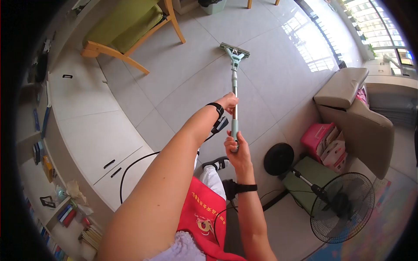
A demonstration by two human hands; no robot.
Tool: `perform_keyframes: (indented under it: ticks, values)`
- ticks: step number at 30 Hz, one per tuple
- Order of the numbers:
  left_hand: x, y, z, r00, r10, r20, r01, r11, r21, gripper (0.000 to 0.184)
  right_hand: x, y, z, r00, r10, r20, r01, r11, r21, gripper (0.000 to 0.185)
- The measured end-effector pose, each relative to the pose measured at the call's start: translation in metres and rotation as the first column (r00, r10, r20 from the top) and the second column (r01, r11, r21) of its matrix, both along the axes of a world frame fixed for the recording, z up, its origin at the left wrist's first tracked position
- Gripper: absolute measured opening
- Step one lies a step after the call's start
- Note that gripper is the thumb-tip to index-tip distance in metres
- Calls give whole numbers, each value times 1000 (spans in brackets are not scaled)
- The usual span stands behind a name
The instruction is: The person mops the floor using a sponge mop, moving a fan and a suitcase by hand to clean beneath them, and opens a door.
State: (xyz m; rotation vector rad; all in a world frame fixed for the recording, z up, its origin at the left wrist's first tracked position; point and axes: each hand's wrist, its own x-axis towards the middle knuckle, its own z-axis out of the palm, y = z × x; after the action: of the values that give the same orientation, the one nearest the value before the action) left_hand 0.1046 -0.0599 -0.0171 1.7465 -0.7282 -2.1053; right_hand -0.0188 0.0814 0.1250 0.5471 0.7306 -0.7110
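Observation:
A sponge mop with a pale green head point(235, 53) and a silver pole lies head-down on the grey tiles ahead of me. My left hand point(228, 103) is closed around the middle of the pole, with a black strap on its wrist. Nearer my body, my right hand point(239, 152) wraps the green grip at the pole's end. A black device is strapped to that wrist too. The pole runs almost straight away from me, and both palms are partly hidden.
A wooden chair with green cushions point(126, 30) stands at upper left, beside a long white cabinet point(93, 122). To the right are a beige armchair point(357, 117), a pink box point(317, 135) and a black fan point(342, 206). A black cable point(124, 174) crosses the cabinet.

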Motion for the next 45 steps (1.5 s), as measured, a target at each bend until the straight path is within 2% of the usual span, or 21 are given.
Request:
perform_keyframes:
  ticks: [1,2,3,4,5,9,11,13,16,22,27,29,31,32,33,34,35,39,41,44,45]
  values:
    - [3,0,-3,994,-77,78,73,996,52,26,5,4,-2,997,55,-45,-56,998,-6,32]
    - [3,-1,-9,776,-533,336,604,783,-151,21,10,9,-5,990,108,-89,-110,994,-15,33]
    - [2,2,-15,318,-712,626,946,281,-161,16,13,17,-7,979,159,-130,-163,987,-19,33]
    - [2,1,-22,-185,-529,828,956,-292,26,13,17,21,-11,962,211,-172,-219,975,-29,34]
    - [-4,13,-14,-216,-494,842,975,-154,160,14,20,32,-11,952,237,-192,-246,969,-23,34]
    - [-21,56,-28,-68,-654,753,998,-57,40,8,-7,83,-2,899,327,-292,-335,942,25,34]
    - [-35,86,-2,433,-788,438,861,506,59,19,-25,106,3,871,373,-319,-374,926,61,34]
    - [-52,119,26,897,-346,275,263,918,298,27,-47,132,10,844,418,-336,-405,908,109,35]
    - [-83,177,-29,723,-687,72,672,725,151,35,-87,176,23,802,494,-335,-485,867,116,35]
    - [-176,324,-9,686,-727,34,708,677,199,23,-195,285,72,667,668,-329,-625,742,241,37]
    - [-253,439,39,580,-815,-11,815,580,24,24,-249,347,164,533,773,-344,-628,633,452,35]
    - [-269,465,54,379,-921,92,909,351,-226,26,-258,364,192,548,768,-332,-597,637,488,28]
    - [-275,472,71,88,-919,384,897,-95,-432,28,-259,369,219,668,671,-322,-535,734,419,22]
    - [-273,467,82,-12,-865,502,859,-266,-438,30,-252,359,232,549,725,-416,-599,688,409,25]
    - [-273,460,92,395,-861,320,905,305,-298,33,-240,343,245,519,719,-462,-607,691,392,27]
    - [-277,453,97,756,-616,222,639,768,-49,36,-225,324,259,491,711,-504,-612,693,381,28]
    - [-268,437,124,946,-211,246,155,962,226,40,-215,315,263,461,701,-544,-617,694,372,30]
    - [-235,365,120,988,32,149,-55,986,158,47,-233,310,181,585,688,-430,-706,693,149,32]
    - [-221,312,89,982,64,179,-70,997,31,44,-214,270,145,605,555,-571,-705,707,-60,30]
    - [-174,204,86,987,155,49,-145,976,-163,43,-170,181,94,690,409,-597,-565,820,-92,31]
    - [-177,171,36,966,254,50,-242,953,-181,38,-153,147,81,693,389,-607,-523,851,-52,31]
